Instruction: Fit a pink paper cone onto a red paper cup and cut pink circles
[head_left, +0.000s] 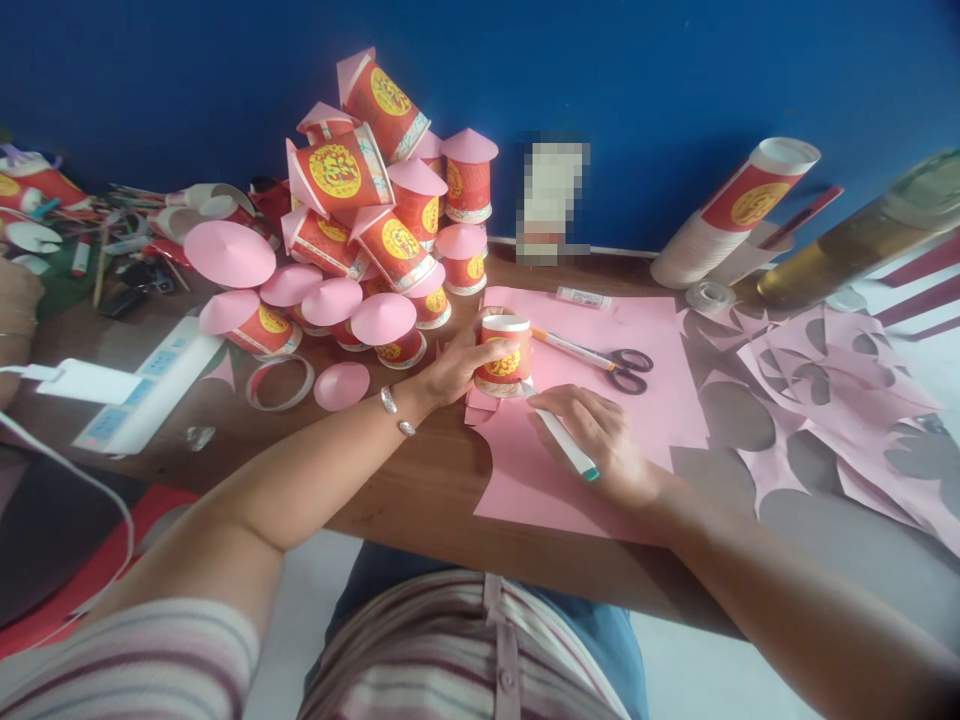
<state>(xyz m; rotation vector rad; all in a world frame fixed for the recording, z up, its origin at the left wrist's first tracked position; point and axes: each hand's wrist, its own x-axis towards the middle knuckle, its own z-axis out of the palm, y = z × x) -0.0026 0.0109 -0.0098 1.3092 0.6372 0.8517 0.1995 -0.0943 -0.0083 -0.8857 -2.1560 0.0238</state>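
My left hand (459, 362) is wrapped round a red paper cup (501, 360) with a yellow round emblem, its white end facing up. In my right hand (592, 425) is a white marker pen (564, 445) with a green end, its tip close to the cup's lower rim; I cannot tell whether it touches. Pink paper (577, 490) lies beneath both hands. Black-handled scissors (630, 370) rest on that paper beside an orange-and-white pen (574, 348). Left of my hand stand several red cups topped with pink paper cones (384, 318).
A glue stick (583, 297) lies at the paper's far edge. Pink offcuts (795, 400) spread to the right, near a tape roll (710, 297) and a leaning stack of cups (731, 215). At left are a power strip (161, 385), a larger tape roll (279, 384) and a pink disc (341, 386).
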